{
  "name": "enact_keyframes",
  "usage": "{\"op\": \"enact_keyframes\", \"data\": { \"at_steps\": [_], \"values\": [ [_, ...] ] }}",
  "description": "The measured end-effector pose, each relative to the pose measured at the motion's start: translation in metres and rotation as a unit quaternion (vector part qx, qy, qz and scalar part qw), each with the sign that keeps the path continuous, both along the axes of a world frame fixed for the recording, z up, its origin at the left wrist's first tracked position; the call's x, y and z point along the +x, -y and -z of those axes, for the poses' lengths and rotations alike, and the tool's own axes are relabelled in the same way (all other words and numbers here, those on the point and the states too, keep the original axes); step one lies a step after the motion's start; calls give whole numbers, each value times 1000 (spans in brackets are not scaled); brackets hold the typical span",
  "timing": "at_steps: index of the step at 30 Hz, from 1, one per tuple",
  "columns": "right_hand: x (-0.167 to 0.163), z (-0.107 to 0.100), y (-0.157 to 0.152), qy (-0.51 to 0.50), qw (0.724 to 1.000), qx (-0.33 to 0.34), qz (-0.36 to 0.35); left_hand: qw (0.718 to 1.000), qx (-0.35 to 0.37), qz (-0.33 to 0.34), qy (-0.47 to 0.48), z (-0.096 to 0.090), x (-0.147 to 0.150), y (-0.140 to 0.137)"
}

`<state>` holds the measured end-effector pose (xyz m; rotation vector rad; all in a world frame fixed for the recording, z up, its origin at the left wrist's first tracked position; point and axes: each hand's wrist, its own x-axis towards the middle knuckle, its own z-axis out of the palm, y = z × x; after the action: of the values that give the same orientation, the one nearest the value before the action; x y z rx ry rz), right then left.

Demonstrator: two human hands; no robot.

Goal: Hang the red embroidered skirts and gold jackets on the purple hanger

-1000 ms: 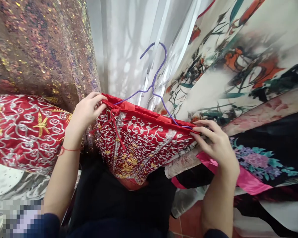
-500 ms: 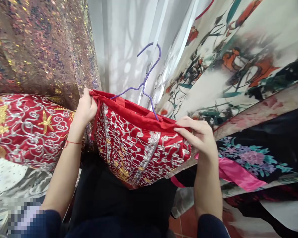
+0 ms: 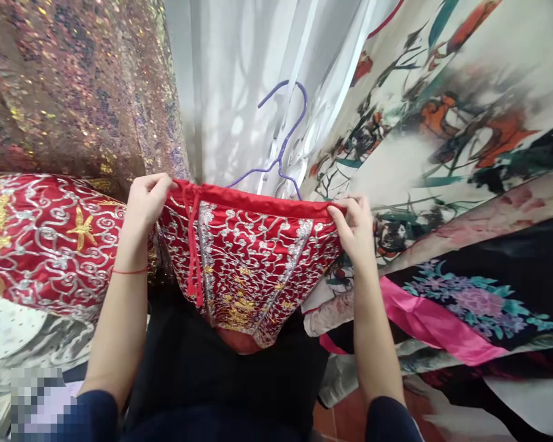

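A red skirt [image 3: 253, 245] with silver and gold embroidery hangs between my two hands. My left hand [image 3: 148, 199] is closed on the left end of its plain red waistband. At the other end, my right hand [image 3: 354, 224] pinches the same band between thumb and fingers. Red drawstring cords [image 3: 193, 258] dangle down the front near my left hand. Behind the waistband stands a purple wire hanger [image 3: 281, 153], hook upward; its lower part is hidden by the skirt.
A sequined cloth [image 3: 83, 92] hangs at the upper left, above another red embroidered garment [image 3: 50, 245]. White curtain-like fabric [image 3: 235, 73] is behind the hanger. Floral cloth [image 3: 442, 141] and a black garment with a pink ribbon [image 3: 437, 319] fill the right side.
The waistband has been pulled straighter and turned to face me, its front edge now nearly level. My left hand has shifted left, my right hand slightly left and up. The drawstring has swung into view.
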<state>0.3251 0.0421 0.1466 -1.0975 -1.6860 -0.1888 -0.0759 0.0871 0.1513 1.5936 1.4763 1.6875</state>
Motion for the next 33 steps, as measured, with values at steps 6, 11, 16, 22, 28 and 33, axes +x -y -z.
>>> {"op": "enact_keyframes", "data": {
  "at_steps": [6,11,16,22,28,33],
  "values": [
    [-8,16,-1,-48,996,-2,74,995,56,-21,82,-2,8,5],
    [-17,21,1,-1,996,-32,82,989,72,-125,-28,16,6,-7],
    [-38,35,0,34,978,23,204,985,97,-139,-30,34,11,-2],
    [-94,37,37,52,950,96,293,978,148,-116,-90,51,20,13],
    [-191,29,56,-104,987,-75,-92,975,159,-141,-60,62,28,28],
    [-266,38,36,-244,955,-154,-65,980,132,-144,-35,61,36,55]
  ]
}}
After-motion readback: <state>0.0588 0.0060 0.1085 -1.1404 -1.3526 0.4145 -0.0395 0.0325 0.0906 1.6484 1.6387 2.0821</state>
